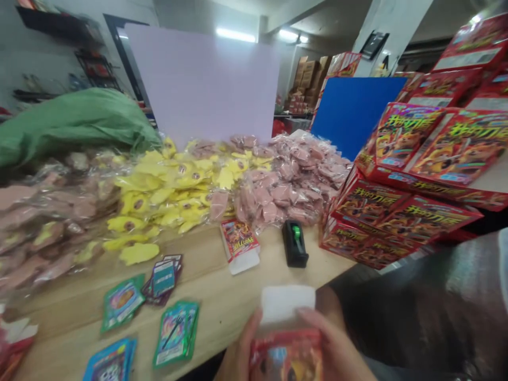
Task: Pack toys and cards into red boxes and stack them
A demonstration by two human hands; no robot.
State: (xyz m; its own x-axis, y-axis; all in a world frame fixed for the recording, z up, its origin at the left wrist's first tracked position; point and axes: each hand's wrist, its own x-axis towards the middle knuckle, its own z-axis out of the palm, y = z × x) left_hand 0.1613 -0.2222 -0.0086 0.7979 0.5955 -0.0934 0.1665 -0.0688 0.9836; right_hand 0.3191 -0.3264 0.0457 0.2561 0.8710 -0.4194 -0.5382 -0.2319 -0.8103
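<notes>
Both my hands hold a small red printed box point(286, 353) with a white flap open at its top point(288, 302), at the bottom centre of the head view. My left hand point(238, 355) grips its left side and my right hand point(337, 350) wraps its right side, thumb near the flap. A second small red box point(239, 244) lies on the wooden table point(222, 296) ahead. A black device with a green part point(295, 243) sits to the right of that box.
Card packs lie at the left front point(121, 302) point(177, 331) point(162, 278). Piles of bagged yellow point(170, 185) and pink items point(289, 180) fill the back of the table. Stacked red cartons point(413, 185) rise on the right. A green sack point(75, 121) lies back left.
</notes>
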